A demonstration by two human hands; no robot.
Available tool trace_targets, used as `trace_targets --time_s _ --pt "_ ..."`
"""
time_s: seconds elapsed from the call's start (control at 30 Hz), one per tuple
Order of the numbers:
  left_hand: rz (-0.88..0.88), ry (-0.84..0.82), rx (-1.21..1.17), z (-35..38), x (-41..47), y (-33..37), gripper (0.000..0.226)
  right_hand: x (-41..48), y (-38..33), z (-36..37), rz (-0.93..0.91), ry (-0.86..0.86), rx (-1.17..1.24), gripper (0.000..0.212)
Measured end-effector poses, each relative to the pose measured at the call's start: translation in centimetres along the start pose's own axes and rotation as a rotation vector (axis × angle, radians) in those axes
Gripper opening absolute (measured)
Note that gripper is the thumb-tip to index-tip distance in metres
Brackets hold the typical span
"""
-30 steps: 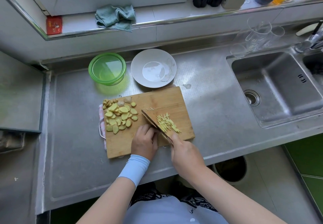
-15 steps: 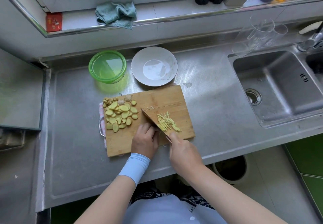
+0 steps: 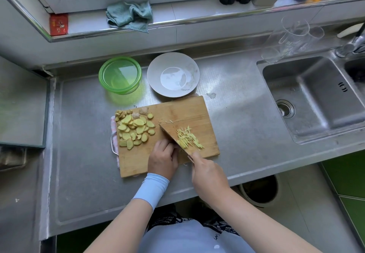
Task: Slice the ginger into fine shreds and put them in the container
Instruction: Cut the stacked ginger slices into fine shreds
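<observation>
Our right hand [image 3: 207, 175] is clamped round the knife [image 3: 169, 135], whose blade slants across the board [image 3: 177, 110]. Our left hand [image 3: 163, 158] lies curled against the blade's left side; we cannot tell whether it pins ginger. Slices [image 3: 134, 129] heap on the board's left, and shreds [image 3: 188, 138] lie right of the blade. The container [image 3: 120, 74] and a plate [image 3: 173, 74] stand behind the board.

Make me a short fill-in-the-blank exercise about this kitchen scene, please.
The right hand grips the ___.
The ginger shreds lie on the wooden ___.
The ginger slices are piled on its ___ half.
The empty container beside the white plate is ___ in colour.
Missing words: knife; board; left; green.
</observation>
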State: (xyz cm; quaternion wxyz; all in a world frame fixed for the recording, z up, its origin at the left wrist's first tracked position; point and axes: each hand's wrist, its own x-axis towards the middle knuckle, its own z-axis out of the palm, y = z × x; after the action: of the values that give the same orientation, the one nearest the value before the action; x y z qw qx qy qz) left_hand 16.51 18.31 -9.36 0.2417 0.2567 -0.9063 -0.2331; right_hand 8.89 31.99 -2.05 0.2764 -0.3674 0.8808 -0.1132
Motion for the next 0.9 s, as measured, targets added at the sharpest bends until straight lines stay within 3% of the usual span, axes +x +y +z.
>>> trace_targets --time_s 0.2,0.4,0.63,0.8,0.9 --pt "-0.011 -0.009 0.004 0.0 0.0 0.0 0.013 -0.1 0.2 -0.2 -0.012 0.028 -0.015 0.045" --pt "-0.007 -0.029 -0.019 0.2 -0.1 -0.3 0.009 -3.0 1.5 -0.5 0.013 -0.018 -0.004 0.012" --pt "-0.022 -0.037 0.014 0.1 -0.1 -0.3 0.016 0.4 -0.4 0.0 0.006 0.007 0.005 0.028" --pt "-0.027 -0.042 -0.002 0.0 -0.2 -0.1 0.008 -0.3 0.1 -0.1 0.007 0.012 0.001 0.040" --pt "-0.029 -0.045 -0.027 0.0 -0.1 -0.2 0.013 -2.0 0.9 -0.3 0.015 0.005 0.011 0.036"
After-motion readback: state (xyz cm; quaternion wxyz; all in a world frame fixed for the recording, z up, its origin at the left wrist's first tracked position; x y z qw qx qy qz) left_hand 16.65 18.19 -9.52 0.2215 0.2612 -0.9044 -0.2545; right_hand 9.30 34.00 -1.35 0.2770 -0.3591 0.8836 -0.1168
